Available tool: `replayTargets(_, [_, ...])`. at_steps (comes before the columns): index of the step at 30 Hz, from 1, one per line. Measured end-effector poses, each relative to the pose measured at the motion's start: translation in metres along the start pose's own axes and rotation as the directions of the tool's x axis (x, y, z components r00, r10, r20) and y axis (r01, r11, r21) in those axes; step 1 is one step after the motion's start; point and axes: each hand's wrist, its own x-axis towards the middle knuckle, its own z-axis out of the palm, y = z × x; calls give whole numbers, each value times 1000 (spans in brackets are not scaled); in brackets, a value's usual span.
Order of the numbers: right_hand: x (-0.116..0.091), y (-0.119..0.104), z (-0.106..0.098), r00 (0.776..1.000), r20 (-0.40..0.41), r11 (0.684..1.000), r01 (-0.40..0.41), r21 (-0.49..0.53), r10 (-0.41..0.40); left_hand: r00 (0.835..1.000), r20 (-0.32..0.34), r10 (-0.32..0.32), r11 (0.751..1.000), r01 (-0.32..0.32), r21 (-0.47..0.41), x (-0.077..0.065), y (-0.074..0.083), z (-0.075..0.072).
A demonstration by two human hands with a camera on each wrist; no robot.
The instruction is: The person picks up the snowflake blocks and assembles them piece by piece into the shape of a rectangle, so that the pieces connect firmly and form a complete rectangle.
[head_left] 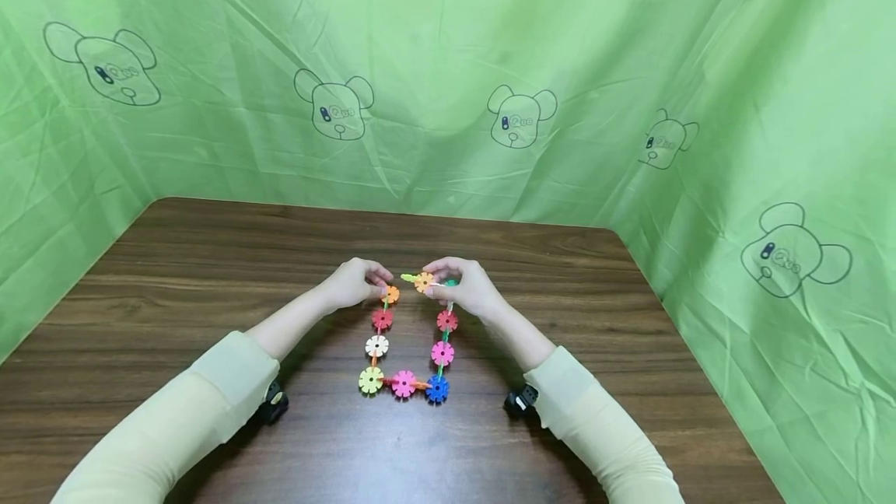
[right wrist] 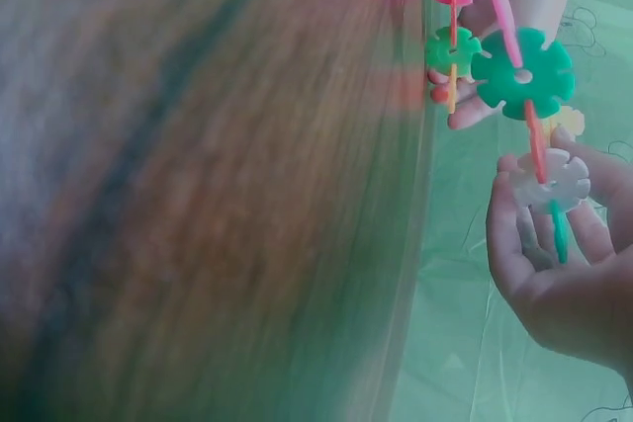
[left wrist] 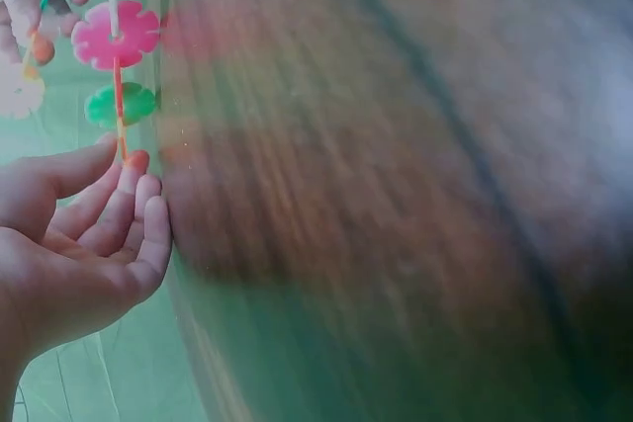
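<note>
Notched plastic snowflake discs, slotted together, form a U-shaped chain with a blue disc [head_left: 437, 389] and a yellow-green disc [head_left: 371, 379] at its near corners. My left hand [head_left: 353, 284] pinches the chain's left end, by an orange disc [head_left: 391, 294]; the left wrist view shows thumb and fingertips at an edge-on piece below a green disc [left wrist: 121, 104]. Across a small gap, my right hand [head_left: 469, 286] grips the right end around a whitish disc [right wrist: 559, 180]. From its fingers another orange disc [head_left: 423, 282] and an edge-on yellow-green disc [head_left: 409, 278] point left toward the left hand.
The chain is over a dark brown wooden table [head_left: 210, 271]. Green cloth [head_left: 434, 37] with printed bear heads hangs around the table's back and sides. A small black device [head_left: 274, 403] is on the left wrist, another [head_left: 521, 401] on the right.
</note>
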Motion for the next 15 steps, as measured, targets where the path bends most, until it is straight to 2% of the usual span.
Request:
replayTargets(7, [-7, -13, 0, 999, 50, 1000, 16, -9, -16, 996, 24, -82, 982, 85, -169, 0, 0, -4])
replayTargets(11, [-7, -12, 0, 997, 63, 998, 38, -41, -35, 997, 21, -78, 967, 81, -240, -3, 4, -9])
replayTargets(15, [-7, -13, 0, 997, 70, 996, 43, -78, -38, 998, 8, -66, 960, 65, -271, -7, 9, -13])
